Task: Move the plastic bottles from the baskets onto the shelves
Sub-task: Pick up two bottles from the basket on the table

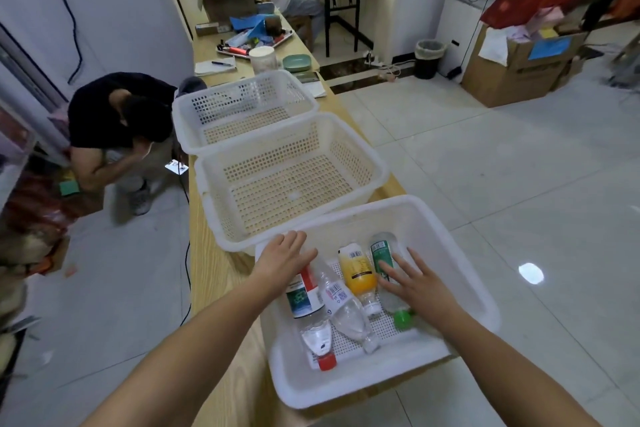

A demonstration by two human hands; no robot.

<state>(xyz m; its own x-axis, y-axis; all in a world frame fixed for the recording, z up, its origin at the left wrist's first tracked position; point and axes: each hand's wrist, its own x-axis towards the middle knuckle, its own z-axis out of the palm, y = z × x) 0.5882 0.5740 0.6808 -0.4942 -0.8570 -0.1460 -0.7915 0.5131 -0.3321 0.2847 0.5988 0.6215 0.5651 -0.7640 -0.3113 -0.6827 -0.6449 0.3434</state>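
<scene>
The nearest white basket [381, 381] on the wooden bench holds several plastic bottles lying flat: a red-capped bottle with a red and white label [308, 308], a clear bottle [346, 308], an orange-filled bottle [358, 274] and a green-labelled bottle with a green cap [382, 253]. My left hand [285, 262] hovers with spread fingers over the top of the red-capped bottle. My right hand [420, 282] is spread above the green-labelled bottle, fingertips at its label. Neither hand grips anything.
Two more white baskets [291, 180] [242, 107] stand further along the bench, with no bottles in them. A person in black [114, 135] crouches on the floor at left. Another person sits at a desk far back. Cardboard boxes [512, 69] stand at right.
</scene>
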